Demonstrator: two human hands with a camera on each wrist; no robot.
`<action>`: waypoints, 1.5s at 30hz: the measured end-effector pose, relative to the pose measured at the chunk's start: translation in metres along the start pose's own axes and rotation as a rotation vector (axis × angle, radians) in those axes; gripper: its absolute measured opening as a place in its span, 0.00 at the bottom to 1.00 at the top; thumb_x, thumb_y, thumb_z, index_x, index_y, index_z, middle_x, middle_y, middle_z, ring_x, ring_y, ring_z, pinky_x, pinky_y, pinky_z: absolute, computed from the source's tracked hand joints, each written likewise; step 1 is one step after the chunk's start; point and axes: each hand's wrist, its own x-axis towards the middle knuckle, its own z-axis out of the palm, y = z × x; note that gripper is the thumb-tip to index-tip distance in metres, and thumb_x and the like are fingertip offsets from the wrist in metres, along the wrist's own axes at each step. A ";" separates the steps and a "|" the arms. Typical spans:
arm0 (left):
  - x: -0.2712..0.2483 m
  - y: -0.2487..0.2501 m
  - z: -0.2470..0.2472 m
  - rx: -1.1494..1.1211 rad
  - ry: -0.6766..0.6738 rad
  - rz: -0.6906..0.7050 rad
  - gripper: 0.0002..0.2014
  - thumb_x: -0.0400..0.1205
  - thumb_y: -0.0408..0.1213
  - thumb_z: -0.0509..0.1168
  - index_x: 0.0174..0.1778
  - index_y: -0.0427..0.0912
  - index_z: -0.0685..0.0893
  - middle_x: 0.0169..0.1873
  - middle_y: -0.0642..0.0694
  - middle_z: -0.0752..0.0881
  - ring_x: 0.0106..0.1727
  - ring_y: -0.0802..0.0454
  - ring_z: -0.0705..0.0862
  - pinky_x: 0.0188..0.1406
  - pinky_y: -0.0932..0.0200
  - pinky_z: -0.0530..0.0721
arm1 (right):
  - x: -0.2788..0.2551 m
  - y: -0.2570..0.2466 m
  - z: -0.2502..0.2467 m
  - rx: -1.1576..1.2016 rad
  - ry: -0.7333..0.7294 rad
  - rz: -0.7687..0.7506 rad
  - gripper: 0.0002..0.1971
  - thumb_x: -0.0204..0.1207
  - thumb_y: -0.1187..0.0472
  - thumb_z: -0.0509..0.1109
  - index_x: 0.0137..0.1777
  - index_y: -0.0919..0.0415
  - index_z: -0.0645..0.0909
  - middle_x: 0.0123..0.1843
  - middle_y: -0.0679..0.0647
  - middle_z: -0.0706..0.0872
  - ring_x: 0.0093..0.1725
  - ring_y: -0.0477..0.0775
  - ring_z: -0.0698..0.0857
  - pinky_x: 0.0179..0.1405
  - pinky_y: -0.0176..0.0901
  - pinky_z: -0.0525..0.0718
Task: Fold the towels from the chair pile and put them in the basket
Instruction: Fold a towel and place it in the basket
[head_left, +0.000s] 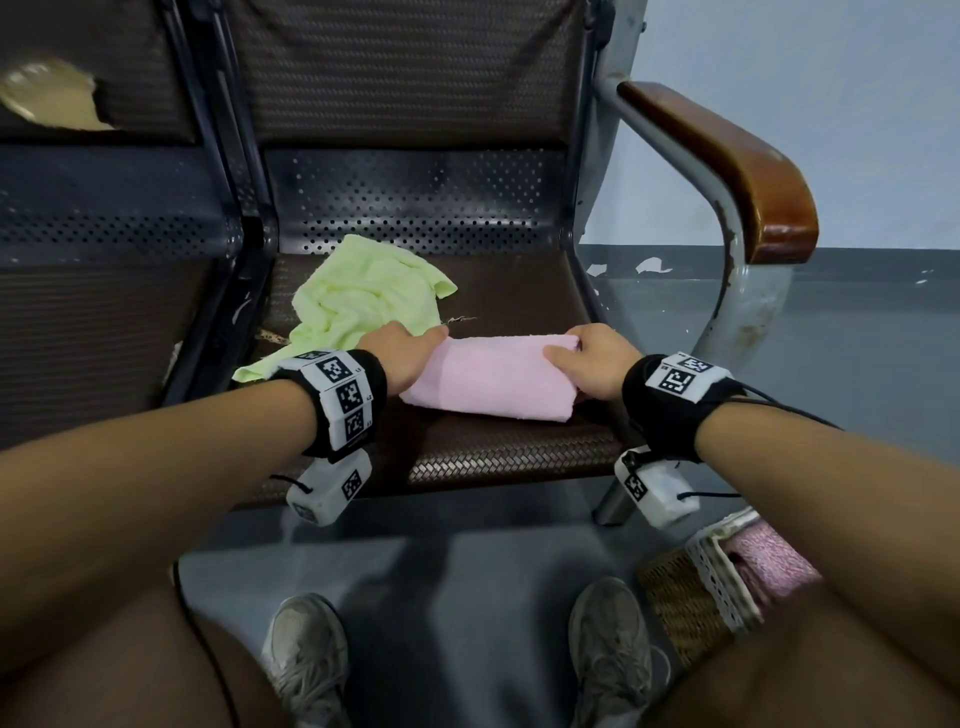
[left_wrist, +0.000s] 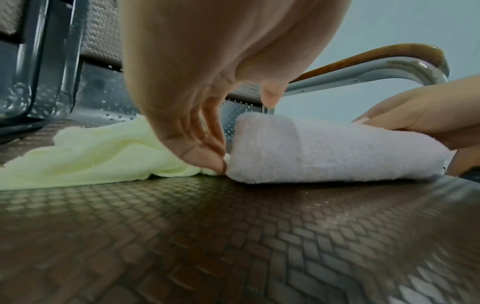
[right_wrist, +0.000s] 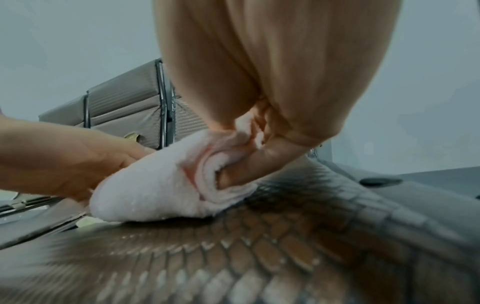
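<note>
chair (head_left: 498, 447): biggest thing in my feed. Brown woven-look seat, holed metal back, chipped grey frame, glossy wood armrest. The seat looks slick, so I'd guess a fold could slide on it if I shove sideways.

green towel (head_left: 363, 296): crumpled terry heap at the back left of the seat, not folded yet. It touches the left end of the pink one, so I reckon lifting pink could drag it along or off the edge.

pink towel (head_left: 493, 376): soft, fluffy terry, folded into a thick oblong near the seat's front edge. The right end shows loose rolled layers, so I think it springs open if I let go of that end.

basket (head_left: 691, 587): wicker with a lace-edged liner, on the floor down by my right foot, something pink and nubbly already in it. My right arm hides most of it, so I could miss the drop.

right hand (head_left: 597, 364): clenched on pink's right end, thumb tucked into the layers.

left hand (head_left: 402, 351): fingers curled down at pink's left end, thumb on top. Looks like a grasp to me.
</note>
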 end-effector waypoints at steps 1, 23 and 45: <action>0.000 0.000 0.001 -0.041 -0.068 -0.070 0.29 0.82 0.67 0.54 0.57 0.42 0.80 0.47 0.42 0.86 0.45 0.42 0.87 0.42 0.55 0.83 | 0.002 -0.001 0.000 -0.013 -0.001 0.036 0.14 0.84 0.52 0.65 0.52 0.63 0.84 0.54 0.61 0.89 0.55 0.63 0.88 0.58 0.53 0.85; -0.068 0.076 -0.034 -0.949 -0.242 0.386 0.27 0.75 0.48 0.77 0.67 0.39 0.82 0.61 0.43 0.88 0.62 0.43 0.88 0.54 0.50 0.87 | -0.062 -0.062 -0.042 0.622 -0.012 -0.117 0.22 0.72 0.57 0.81 0.64 0.64 0.85 0.59 0.56 0.92 0.59 0.57 0.91 0.66 0.59 0.86; -0.206 0.211 0.297 -0.275 -0.950 0.453 0.28 0.70 0.50 0.75 0.64 0.39 0.85 0.57 0.42 0.90 0.58 0.41 0.89 0.64 0.40 0.85 | -0.275 0.298 -0.104 1.051 0.602 0.704 0.15 0.77 0.59 0.73 0.61 0.65 0.83 0.48 0.59 0.86 0.43 0.56 0.87 0.41 0.45 0.87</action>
